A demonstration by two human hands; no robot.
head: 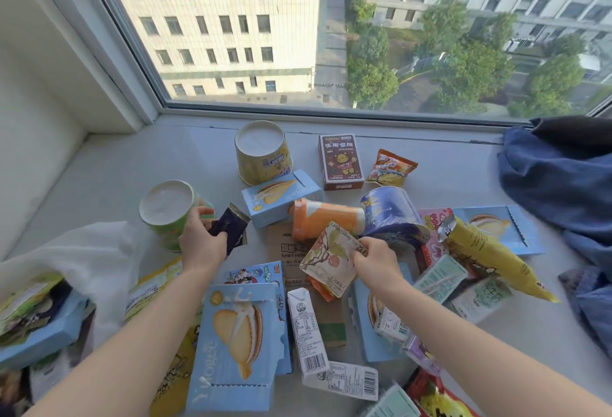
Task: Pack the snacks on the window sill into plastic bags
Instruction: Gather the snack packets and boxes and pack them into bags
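Both of my hands are loaded at once, and that is where the trouble could come from. The white plastic bag [89, 257] lies slack on the window sill [116, 168] at my far left, and I have no free hand to hold its mouth open, so a packet could catch on the limp film and drop beside it. My left grip [202, 241] is pinched on a dark sachet [230, 229], thumb under and fingertips over its near edge. That is a shallow hold on slick foil, which I judge could slip if I swing it fast. The same hand sits just beside the green cup [165, 214], and I cannot tell whether the knuckles touch it. A careless turn toward the bag could tip the cup. My right grip [377, 259] is clamped on one corner of a flat tea packet [331, 259], which is lifted and tilted above the pile. Just beyond it lies the orange bottle [326, 218] on its side, free to roll if nudged. Both forearms reach forward, low over the scattered boxes, with the wrists bent slightly inward. The right one passes over a milk carton [306, 330] that a drag backward could sweep along. Most snacks are not yet bagged.
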